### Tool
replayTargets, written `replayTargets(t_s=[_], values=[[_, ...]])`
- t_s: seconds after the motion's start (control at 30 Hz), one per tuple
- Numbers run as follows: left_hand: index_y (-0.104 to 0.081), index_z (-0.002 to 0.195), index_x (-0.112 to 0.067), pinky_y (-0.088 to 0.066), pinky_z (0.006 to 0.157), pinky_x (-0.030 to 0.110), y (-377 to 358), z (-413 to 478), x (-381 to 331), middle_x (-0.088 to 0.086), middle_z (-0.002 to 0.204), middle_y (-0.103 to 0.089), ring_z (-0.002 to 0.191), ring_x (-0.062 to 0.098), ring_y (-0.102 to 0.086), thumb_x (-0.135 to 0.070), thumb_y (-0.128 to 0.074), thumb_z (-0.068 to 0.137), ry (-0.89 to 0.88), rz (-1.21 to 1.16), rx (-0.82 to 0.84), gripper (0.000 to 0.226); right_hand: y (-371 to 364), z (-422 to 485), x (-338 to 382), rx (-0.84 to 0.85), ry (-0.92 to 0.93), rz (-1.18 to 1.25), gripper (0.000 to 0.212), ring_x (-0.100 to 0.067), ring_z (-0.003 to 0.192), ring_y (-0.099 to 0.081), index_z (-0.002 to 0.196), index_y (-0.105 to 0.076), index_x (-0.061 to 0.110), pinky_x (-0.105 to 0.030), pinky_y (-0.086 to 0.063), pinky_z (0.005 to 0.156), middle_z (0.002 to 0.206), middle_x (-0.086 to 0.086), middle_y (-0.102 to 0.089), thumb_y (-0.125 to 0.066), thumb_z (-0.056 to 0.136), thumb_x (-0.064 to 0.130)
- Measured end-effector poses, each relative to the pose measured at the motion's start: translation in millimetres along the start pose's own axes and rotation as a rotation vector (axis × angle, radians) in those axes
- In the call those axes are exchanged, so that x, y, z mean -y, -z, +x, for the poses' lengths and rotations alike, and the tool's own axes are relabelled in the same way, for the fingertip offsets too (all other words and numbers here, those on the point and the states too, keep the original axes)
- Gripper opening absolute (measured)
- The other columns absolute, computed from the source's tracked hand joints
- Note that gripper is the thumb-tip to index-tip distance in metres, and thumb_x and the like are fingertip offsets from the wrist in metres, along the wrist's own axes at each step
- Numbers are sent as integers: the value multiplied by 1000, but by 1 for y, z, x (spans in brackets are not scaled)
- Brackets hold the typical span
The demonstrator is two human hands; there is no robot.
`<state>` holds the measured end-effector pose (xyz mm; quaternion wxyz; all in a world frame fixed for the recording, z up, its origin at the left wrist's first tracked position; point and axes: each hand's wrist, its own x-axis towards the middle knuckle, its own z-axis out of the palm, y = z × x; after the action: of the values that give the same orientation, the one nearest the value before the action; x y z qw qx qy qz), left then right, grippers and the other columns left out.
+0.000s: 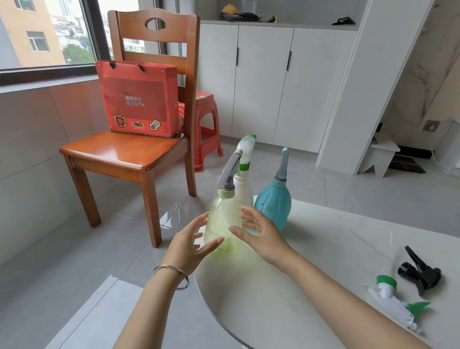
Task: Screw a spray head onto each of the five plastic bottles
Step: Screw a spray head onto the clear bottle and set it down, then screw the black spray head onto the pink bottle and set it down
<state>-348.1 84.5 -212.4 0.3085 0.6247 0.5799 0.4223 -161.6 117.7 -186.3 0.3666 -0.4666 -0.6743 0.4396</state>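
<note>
We see the pale green bottle standing upright at about eleven o'clock on the smooth, round white table, close to its curved rim. The bottle is translucent plastic and faintly ribbed, and a grey spray head sits on its neck.

Our left hand flanks it at nine o'clock and our right hand at three. Both have their fingers spread and uncurled, gripping nothing. We cannot tell whether the fingertips touch the plastic.

Just behind it, at twelve o'clock, stands a white bottle, and at two o'clock a rounded blue bottle. Both already carry heads.

Well apart at four o'clock, a black spray head and a white-and-green spray head lie loose on bare tabletop.

Off the rim at ten o'clock stands a glossy wooden chair.
</note>
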Motion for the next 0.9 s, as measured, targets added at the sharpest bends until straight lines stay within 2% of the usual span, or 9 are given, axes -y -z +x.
replayTargets(t_s=[0.1, 0.2, 0.33, 0.43, 0.57, 0.67, 0.9], values=[[-41, 139, -27, -50, 92, 33, 5, -4, -7, -4, 140, -49, 119, 20, -55, -57, -68, 67, 16, 69, -25, 83, 4, -7, 3, -24, 6, 10, 59, -7, 113, -53, 133, -44, 22, -22, -41, 95, 128, 8, -51, -70, 81, 31], [-41, 139, -22, -47, 98, 39, 14, -12, -29, -1, 140, -48, 117, 17, -53, -63, -60, 61, -35, 93, -141, 90, 15, -17, 7, -47, 16, 29, 53, -7, 111, -54, 130, -46, 21, -17, -41, 91, 131, 5, -53, -69, 82, 28], [-45, 133, -23, -43, 89, 26, 19, -24, -65, -10, 125, -49, 107, 10, -52, -64, -54, 67, -180, 41, -306, 78, 43, -39, 16, -79, 45, 31, 47, -12, 118, -51, 126, -46, 24, -21, -41, 95, 128, 2, -54, -67, 84, 24], [-48, 130, -24, -44, 86, 22, 11, -35, -90, -11, 119, -50, 104, 10, -55, -55, -55, 73, -262, 17, -337, 65, 77, -62, 25, -119, 79, -6, 48, -12, 119, -51, 128, -47, 21, -24, -40, 99, 131, 1, -54, -67, 84, 24], [-52, 122, -28, -48, 80, 18, -17, -46, -126, -15, 110, -53, 97, 6, -58, -52, -54, 76, -350, -22, -371, 51, 139, -97, 39, -195, 135, -71, 44, -7, 121, -50, 123, -48, 29, -26, -39, 102, 130, 6, -55, -67, 83, 28], [-53, 122, -23, -49, 79, 18, -49, -47, -155, -7, 113, -54, 94, 6, -57, -50, -54, 78, -404, 1, -345, 52, 189, -127, 47, -276, 151, -115, 45, -6, 123, -50, 124, -49, 28, -26, -38, 103, 130, 7, -54, -66, 82, 28], [-53, 122, -26, -50, 82, 24, -150, -37, -217, -9, 114, -52, 96, 9, -56, -46, -59, 82, -440, 38, -118, 46, 294, -198, 43, -498, 181, -202, 44, -8, 121, -49, 124, -50, 27, -26, -37, 102, 129, 5, -54, -67, 84, 20]])
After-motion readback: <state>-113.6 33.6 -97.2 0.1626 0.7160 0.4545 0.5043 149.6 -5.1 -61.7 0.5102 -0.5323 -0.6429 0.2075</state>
